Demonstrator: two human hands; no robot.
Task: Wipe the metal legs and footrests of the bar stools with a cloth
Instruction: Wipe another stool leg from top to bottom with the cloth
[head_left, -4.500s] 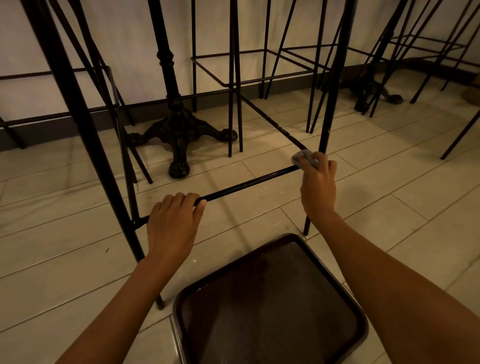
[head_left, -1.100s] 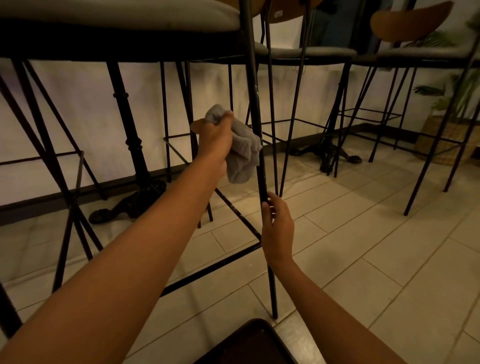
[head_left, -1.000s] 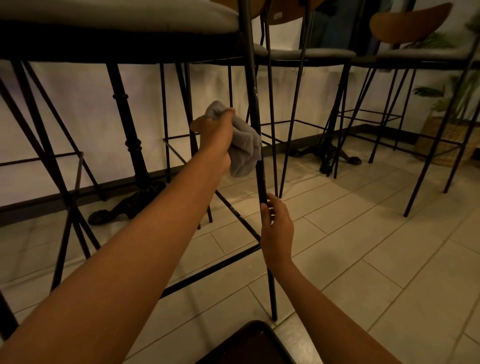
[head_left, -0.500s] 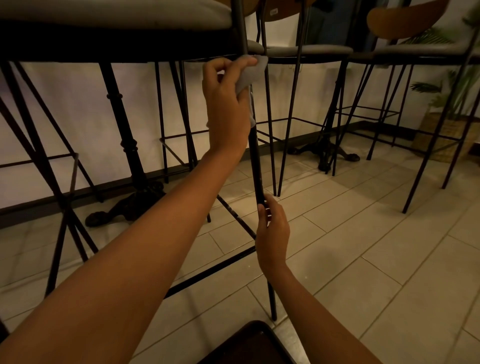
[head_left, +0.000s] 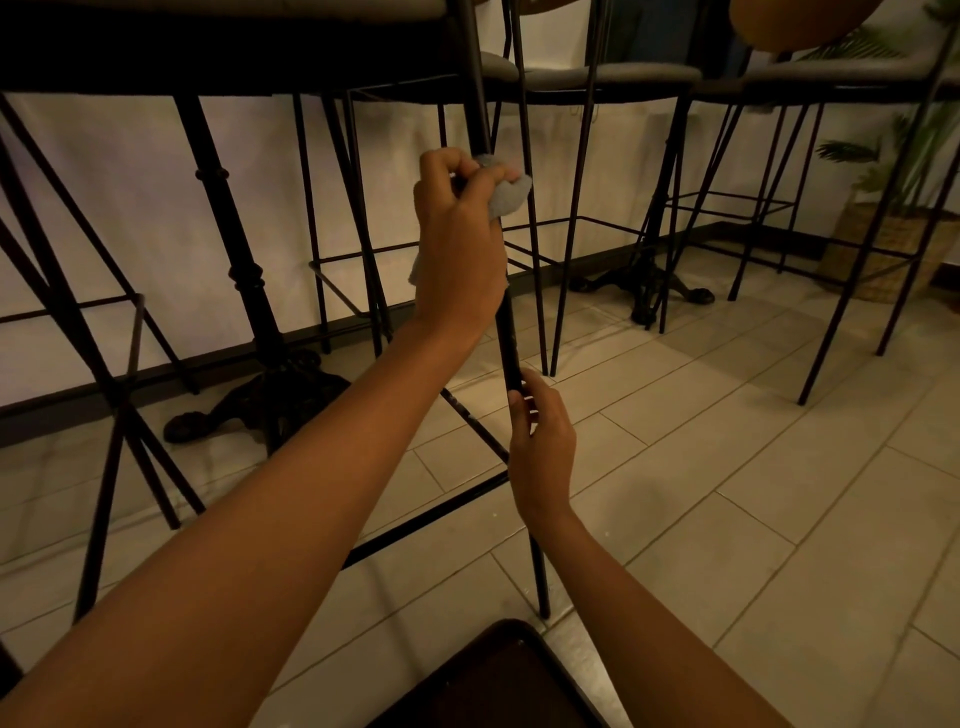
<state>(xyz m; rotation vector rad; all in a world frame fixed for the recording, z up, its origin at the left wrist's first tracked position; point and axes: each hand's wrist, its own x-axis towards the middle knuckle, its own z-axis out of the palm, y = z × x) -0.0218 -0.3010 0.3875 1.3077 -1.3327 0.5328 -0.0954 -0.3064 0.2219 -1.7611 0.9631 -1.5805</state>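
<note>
A black metal stool leg (head_left: 511, 353) runs from the seat at the top down to the tiled floor in front of me. My left hand (head_left: 460, 244) is wrapped around its upper part with a grey cloth (head_left: 509, 192) bunched between fingers and metal. Lower down, my right hand (head_left: 540, 447) grips the same leg just above the footrest bar (head_left: 426, 519), which runs off to the left. The stool's padded seat is cut off at the top edge.
More bar stools (head_left: 582, 208) with thin black legs stand in a row to the right. A cast-iron table base (head_left: 260, 400) sits behind left, another (head_left: 649, 291) further right. A dark tray-like seat (head_left: 498, 680) lies below me. A basket planter (head_left: 883, 249) stands far right.
My left hand with the cloth has slid down the leg from just under the seat. My right hand has kept its hold lower on the same leg.
</note>
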